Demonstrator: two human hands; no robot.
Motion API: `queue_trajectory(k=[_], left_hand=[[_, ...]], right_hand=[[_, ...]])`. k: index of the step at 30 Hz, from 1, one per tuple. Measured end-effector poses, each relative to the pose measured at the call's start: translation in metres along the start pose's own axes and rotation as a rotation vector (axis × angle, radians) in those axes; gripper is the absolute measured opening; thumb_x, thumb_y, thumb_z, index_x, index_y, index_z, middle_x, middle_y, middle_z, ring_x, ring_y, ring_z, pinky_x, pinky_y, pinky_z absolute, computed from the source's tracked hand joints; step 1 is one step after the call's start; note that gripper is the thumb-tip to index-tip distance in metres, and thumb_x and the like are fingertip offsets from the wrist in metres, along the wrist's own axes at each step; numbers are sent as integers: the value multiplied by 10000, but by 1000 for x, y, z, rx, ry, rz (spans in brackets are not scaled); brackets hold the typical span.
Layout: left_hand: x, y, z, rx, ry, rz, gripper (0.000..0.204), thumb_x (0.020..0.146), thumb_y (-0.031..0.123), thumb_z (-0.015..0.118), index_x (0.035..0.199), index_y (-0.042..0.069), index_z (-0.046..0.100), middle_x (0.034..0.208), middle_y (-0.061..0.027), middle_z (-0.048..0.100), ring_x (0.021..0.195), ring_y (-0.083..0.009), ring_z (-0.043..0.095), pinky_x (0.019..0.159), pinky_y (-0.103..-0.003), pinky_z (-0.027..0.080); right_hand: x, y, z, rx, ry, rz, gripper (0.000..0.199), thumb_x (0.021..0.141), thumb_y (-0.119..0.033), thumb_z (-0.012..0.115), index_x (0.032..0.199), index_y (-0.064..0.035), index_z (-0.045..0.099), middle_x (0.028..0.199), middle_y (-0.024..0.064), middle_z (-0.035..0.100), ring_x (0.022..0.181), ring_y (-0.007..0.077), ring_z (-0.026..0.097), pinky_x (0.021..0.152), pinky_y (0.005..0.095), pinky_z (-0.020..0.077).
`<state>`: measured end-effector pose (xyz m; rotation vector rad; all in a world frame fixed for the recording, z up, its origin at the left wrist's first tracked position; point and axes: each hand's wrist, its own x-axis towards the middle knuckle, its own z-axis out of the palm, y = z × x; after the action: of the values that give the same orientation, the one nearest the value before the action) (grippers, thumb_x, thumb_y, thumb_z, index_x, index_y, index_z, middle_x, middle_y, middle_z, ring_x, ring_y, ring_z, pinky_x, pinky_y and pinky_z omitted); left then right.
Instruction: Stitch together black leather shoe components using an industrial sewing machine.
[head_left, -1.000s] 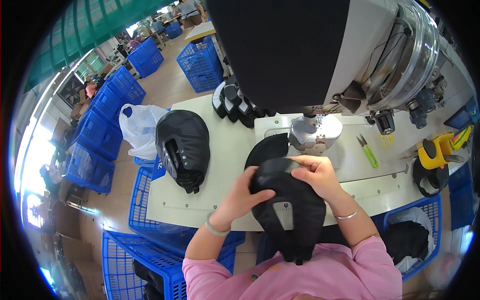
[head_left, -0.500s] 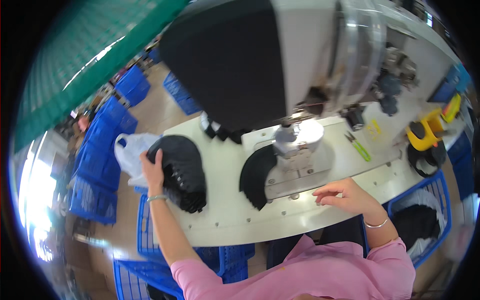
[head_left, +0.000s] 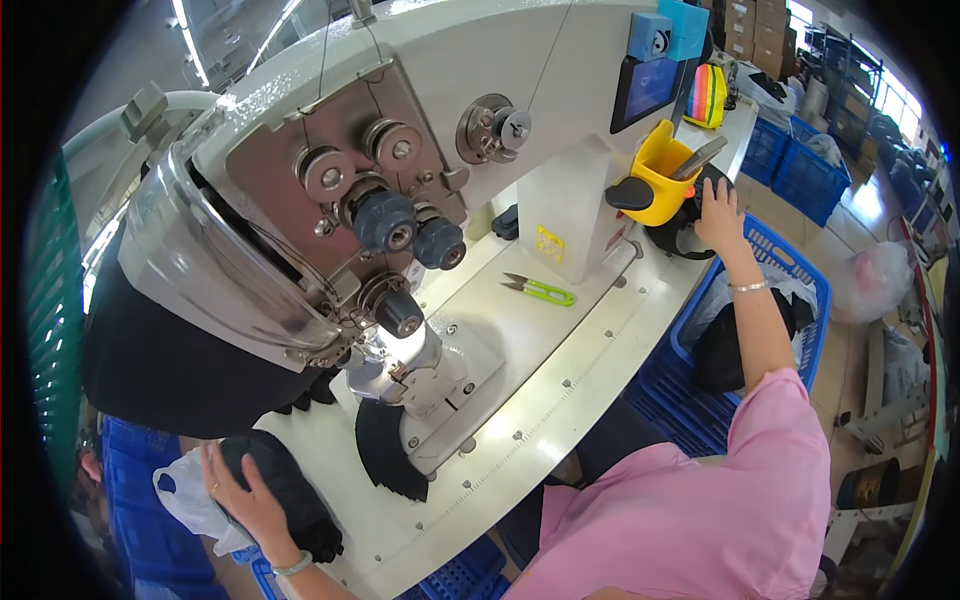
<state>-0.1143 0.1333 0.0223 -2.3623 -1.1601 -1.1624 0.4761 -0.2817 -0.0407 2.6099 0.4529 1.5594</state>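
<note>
My left hand lies on a stack of black caps at the table's near left corner, fingers spread over the top one. My right hand reaches far to the right, touching a black cap piece that lies beneath a yellow plastic bin on the table's far end. A black visor piece rests at the foot of the big white sewing machine, by its lit needle post.
Green thread snips lie on the white table. A blue crate with black fabric stands right of the table. A white plastic bag hangs at the left by blue crates. More blue crates stand far right.
The view swung right. My right hand left the table's front and reached out to the cap piece under the yellow bin. My left hand stays on the cap stack.
</note>
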Motion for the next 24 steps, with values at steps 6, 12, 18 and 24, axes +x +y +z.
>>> queue_trajectory(k=[6, 12, 18, 24], left_hand=[[-12, 35, 4, -192, -250, 64, 441, 914, 133, 593, 1329, 16, 500, 1385, -217, 427, 1291, -376, 391, 1077, -440, 309], [-25, 81, 45, -390, -549, 33, 492, 846, 146, 677, 1302, 62, 513, 1411, -187, 434, 1305, -370, 393, 1087, -444, 320], [-61, 147, 91, -218, -782, -137, 627, 839, 195, 651, 1403, 126, 387, 1470, -243, 314, 1350, -447, 283, 1051, -609, 279], [-76, 151, 103, -181, -594, -87, 571, 857, 175, 614, 1389, 150, 407, 1480, -167, 336, 1359, -416, 283, 1045, -652, 237]], right_hand=[[27, -5, -49, 323, -510, 46, 179, 810, -34, 536, 916, -30, 680, 949, 204, 675, 887, 359, 651, 779, 462, 533], [23, -15, -160, 550, -676, -368, 306, 685, 33, 538, 917, -30, 728, 881, 200, 676, 877, 384, 640, 803, 434, 519], [-10, -108, -172, 1452, -842, -998, 414, 653, 66, 522, 1031, -18, 670, 1018, 151, 685, 911, 344, 644, 809, 442, 516], [-53, -186, -210, 1140, -985, -1331, 410, 718, 18, 559, 1114, -46, 642, 917, 127, 676, 859, 317, 661, 728, 416, 540]])
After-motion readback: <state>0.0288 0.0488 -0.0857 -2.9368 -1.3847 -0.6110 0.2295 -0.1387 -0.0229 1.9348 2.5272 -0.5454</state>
